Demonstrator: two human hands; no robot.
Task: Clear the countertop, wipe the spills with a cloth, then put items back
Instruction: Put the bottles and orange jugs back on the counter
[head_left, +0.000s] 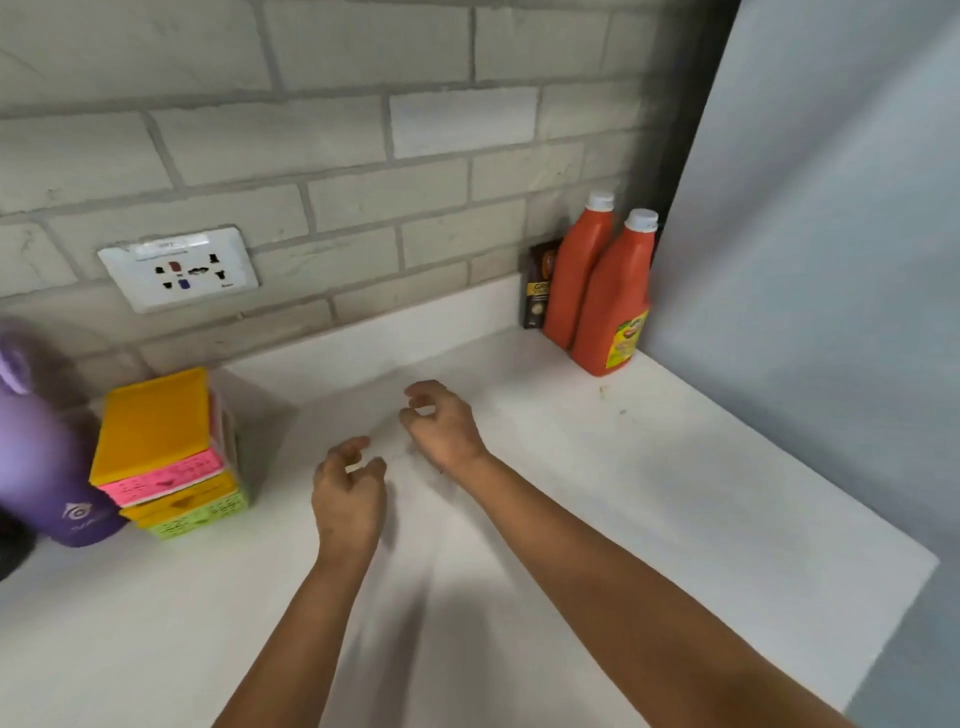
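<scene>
Forearms reach in from the bottom edge over the white counter, both bare. Nearest is the left hand, palm down just above the counter surface, its grip loosely curled with thumb and fingers apart and nothing between them. A little farther and to its right is the right hand, also hovering low over the counter, fingers bent and thumb tip close to the forefinger, yet the grip holds nothing. The two hands are near each other but not touching. At the left edge stands a purple bottle, blurred, upright on the counter, and just beside it to the right is a stack of small plastic baskets in yellow, pink and green, with a yellow one on top. Farther back on the right, a few small specks mark the counter near the corner. In that corner, against the grey side panel, stand two orange sauce bottles with white caps, touching one another, and a dark brown box is tucked just behind them by the wall. On the grey brick-tiled wall above the counter's left part sits a white socket plate.
</scene>
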